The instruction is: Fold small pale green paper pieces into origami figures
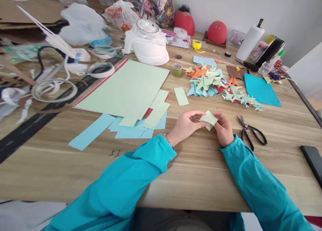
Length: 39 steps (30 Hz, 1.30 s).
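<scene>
Folded paper (208, 118) | pale green, angular | left fingers (198, 113), right fingers (222, 116) pinched closed on it

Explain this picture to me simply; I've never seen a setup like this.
There is no machine here: one person works with bare hands. The single picture comes from a camera worn on the head, looking forward and down. The left hand and right hand together hold a small piece of pale green paper, which looks folded. Below them is a wooden table. To the left lie a large pale green sheet and blue paper strips. Beyond the hands is a pile of pointed paper shapes, in green, blue and orange. Black-handled scissors lie beside the right hand.
</scene>
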Each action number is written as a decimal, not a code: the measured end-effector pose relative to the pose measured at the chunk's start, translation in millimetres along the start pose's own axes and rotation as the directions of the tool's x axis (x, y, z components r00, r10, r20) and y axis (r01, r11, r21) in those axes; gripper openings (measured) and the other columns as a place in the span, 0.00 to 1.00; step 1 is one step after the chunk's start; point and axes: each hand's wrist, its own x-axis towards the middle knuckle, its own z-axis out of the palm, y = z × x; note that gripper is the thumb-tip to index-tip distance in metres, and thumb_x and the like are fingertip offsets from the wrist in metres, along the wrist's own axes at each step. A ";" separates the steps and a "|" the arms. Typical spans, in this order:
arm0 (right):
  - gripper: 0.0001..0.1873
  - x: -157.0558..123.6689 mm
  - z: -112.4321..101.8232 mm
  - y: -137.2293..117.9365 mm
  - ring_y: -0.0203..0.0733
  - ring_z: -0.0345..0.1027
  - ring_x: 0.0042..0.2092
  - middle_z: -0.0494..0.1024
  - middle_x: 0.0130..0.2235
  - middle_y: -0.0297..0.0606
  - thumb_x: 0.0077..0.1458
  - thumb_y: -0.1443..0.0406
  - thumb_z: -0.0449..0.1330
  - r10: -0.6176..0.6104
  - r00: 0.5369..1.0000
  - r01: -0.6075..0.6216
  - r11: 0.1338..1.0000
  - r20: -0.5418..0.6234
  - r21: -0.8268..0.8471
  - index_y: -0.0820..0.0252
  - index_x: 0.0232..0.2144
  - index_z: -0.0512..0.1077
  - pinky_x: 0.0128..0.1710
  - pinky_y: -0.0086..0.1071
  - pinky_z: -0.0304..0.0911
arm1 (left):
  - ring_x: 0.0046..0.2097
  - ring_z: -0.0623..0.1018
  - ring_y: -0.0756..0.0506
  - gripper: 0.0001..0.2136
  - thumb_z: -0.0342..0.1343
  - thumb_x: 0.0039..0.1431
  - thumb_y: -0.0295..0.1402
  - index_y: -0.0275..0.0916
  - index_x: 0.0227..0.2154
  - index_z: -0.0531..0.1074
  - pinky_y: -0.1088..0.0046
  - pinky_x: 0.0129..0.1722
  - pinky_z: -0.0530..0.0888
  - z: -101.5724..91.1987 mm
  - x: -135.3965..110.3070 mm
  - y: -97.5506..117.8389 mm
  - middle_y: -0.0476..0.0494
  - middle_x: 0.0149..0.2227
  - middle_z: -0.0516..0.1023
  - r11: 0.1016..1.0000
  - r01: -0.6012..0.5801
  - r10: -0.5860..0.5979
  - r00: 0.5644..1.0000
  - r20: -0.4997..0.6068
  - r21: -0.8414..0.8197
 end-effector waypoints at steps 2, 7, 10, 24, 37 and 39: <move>0.13 0.0 0.9 -0.1 0.36 0.66 0.27 0.75 0.28 0.32 0.45 0.58 0.64 -0.021 1.000 0.021 1.000 0.000 -0.002 0.57 0.32 0.67 0.25 0.29 0.62 | 0.43 0.77 0.42 0.19 0.64 0.42 0.30 0.34 0.41 0.73 0.66 0.42 0.74 0.0 0.3 -1.5 0.39 0.41 0.78 1.000 -0.030 0.030 1.000 0.008 -0.002; 0.13 0.7 1.2 0.6 0.35 0.65 0.25 0.73 0.26 0.30 0.46 0.58 0.64 -0.062 0.997 0.062 0.998 0.036 -0.001 0.56 0.30 0.65 0.25 0.29 0.62 | 0.42 0.77 0.43 0.14 0.60 0.48 0.30 0.35 0.41 0.73 0.67 0.41 0.75 -0.6 1.1 -4.2 0.40 0.41 0.79 0.998 -0.044 0.044 0.999 0.000 0.054; 0.13 1.2 0.0 2.4 0.34 0.65 0.26 0.73 0.25 0.30 0.45 0.58 0.65 -0.089 0.995 0.090 0.996 0.032 -0.019 0.56 0.29 0.66 0.26 0.29 0.62 | 0.41 0.78 0.44 0.12 0.59 0.49 0.31 0.35 0.38 0.75 0.68 0.39 0.75 -0.2 1.1 -7.1 0.40 0.41 0.79 0.992 -0.076 0.078 0.997 -0.014 0.103; 0.14 0.0 -1.0 4.4 0.38 0.69 0.29 0.76 0.26 0.34 0.42 0.56 0.66 -0.103 0.995 0.104 0.990 0.014 -0.099 0.58 0.28 0.71 0.30 0.33 0.66 | 0.37 0.78 0.46 0.10 0.57 0.49 0.26 0.36 0.37 0.76 0.70 0.36 0.76 0.9 -1.8 -11.7 0.41 0.38 0.79 0.901 -0.245 0.294 0.952 -0.087 0.359; 0.09 0.5 -0.7 5.0 0.36 0.68 0.28 0.75 0.27 0.33 0.45 0.62 0.64 -0.178 0.984 0.181 0.973 0.029 -0.146 0.57 0.30 0.70 0.28 0.31 0.65 | 0.40 0.76 0.47 0.14 0.48 0.52 0.20 0.37 0.38 0.75 0.73 0.36 0.74 2.1 -4.2 -6.5 0.42 0.38 0.77 0.868 -0.315 0.335 0.942 0.014 0.383; 0.09 0.3 -0.8 5.3 0.36 0.68 0.28 0.75 0.27 0.33 0.46 0.62 0.64 -0.182 0.983 0.184 0.970 0.029 -0.158 0.57 0.30 0.69 0.28 0.31 0.64 | 0.39 0.76 0.47 0.14 0.49 0.52 0.21 0.37 0.38 0.75 0.73 0.35 0.74 2.5 -4.4 -6.4 0.43 0.37 0.77 0.878 -0.323 0.338 0.941 0.021 0.354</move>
